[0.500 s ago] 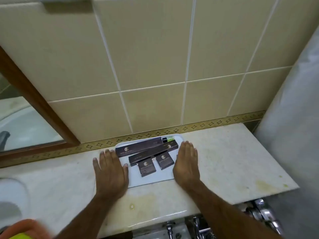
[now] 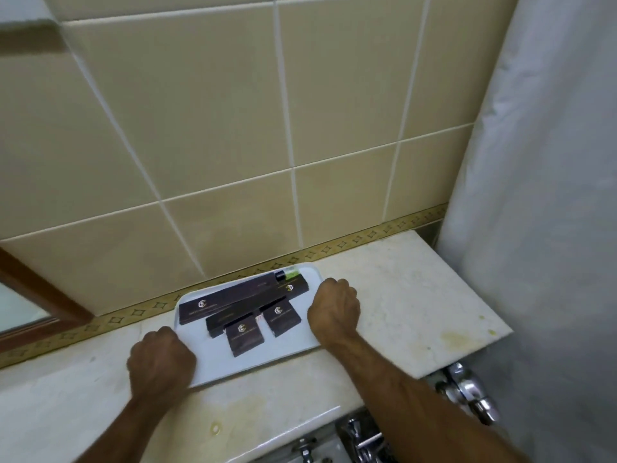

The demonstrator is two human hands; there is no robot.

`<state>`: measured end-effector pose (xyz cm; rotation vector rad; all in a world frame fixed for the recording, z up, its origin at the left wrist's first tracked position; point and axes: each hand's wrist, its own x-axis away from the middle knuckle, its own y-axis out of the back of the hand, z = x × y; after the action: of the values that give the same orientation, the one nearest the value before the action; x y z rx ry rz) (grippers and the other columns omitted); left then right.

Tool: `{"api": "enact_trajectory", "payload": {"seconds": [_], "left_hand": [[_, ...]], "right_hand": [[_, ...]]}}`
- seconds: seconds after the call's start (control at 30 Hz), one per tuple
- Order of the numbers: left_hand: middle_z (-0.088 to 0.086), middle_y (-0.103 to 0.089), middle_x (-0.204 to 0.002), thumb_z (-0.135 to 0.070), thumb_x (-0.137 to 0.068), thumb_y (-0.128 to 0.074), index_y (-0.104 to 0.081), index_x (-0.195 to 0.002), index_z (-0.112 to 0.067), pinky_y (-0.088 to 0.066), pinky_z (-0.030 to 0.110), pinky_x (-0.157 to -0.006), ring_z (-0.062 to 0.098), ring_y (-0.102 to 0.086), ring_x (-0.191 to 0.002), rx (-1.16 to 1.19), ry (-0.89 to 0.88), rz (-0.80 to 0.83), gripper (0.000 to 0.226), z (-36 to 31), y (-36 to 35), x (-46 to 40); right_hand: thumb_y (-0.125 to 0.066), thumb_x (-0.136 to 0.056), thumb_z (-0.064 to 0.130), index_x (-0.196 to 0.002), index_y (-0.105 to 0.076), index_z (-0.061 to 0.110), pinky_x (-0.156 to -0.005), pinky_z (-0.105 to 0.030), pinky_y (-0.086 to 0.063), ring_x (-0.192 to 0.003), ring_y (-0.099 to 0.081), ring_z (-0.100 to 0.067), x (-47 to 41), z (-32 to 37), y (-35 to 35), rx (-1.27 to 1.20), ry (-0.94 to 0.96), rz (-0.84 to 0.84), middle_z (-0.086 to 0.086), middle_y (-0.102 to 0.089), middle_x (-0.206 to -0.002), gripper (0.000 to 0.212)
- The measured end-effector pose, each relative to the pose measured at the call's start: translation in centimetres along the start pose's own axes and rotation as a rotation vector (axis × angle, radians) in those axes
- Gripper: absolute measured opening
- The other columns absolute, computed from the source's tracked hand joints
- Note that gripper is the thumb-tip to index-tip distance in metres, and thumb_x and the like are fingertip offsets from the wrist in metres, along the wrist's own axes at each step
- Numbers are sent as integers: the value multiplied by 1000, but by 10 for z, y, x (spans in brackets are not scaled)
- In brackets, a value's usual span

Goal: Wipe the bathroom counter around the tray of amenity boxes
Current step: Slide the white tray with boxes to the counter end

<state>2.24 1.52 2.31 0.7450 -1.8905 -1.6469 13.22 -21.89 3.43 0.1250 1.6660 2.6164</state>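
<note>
Now both hands, flat before, curl closed: left hand and right hand grip the tray edges.

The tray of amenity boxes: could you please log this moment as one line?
left hand gripping tray left edge | right hand gripping right edge | four dark boxes on tray | counter stained | no cloth visible

2 hands curled, arms outstretched
</note>
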Motion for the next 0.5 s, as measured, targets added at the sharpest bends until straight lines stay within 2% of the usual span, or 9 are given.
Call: {"api": "enact_trajectory", "payload": {"seconds": [0.1,0.2,0.3,0.37,0.5], "left_hand": [[18,-69,-79,-5,-75,-58,-65,-80,-1,-54,41,-68,37,-62,-69,21,-120,-56,9,-23,17,6],[23,-69,-76,0,-66,-58,-63,-71,-1,-52,42,-66,43,-65,-71,1,-328,-76,7,-68,30,11],[19,-71,-80,-5,-65,-57,-66,-73,-5,-51,39,-66,42,-67,-76,-36,-484,-69,13,-137,36,15],[18,-71,-82,-8,-68,-57,-67,-76,-6,-49,37,-66,40,-67,-76,-35,-619,-81,13,-188,33,18],[17,-70,-95,-6,-76,-52,-67,-90,-6,-49,38,-72,37,-65,-87,-79,-837,-114,20,-286,17,25]], "right_hand": [[-63,-82,11,-105,-63,8,-74,-32,-48,-97,-61,-27,9,-34,33,-112,-66,0,-10,-63,-108,23],[-55,-83,14,-95,-62,9,-65,-26,-40,-83,-61,-26,20,-85,64,-223,-153,-74,-9,-65,-98,14],[-58,-78,22,-73,-63,12,-52,-27,-44,-60,-59,-20,32,-141,89,-374,-274,-146,-3,-66,-69,12],[-65,-71,21,-57,-62,7,-48,-31,-49,-48,-60,-22,43,-173,97,-519,-393,-197,-5,-63,-50,20],[-72,-69,19,-50,-66,11,-44,-26,-45,-35,-58,-21,57,-220,93,-748,-624,-257,-3,-58,-36,21]]}}
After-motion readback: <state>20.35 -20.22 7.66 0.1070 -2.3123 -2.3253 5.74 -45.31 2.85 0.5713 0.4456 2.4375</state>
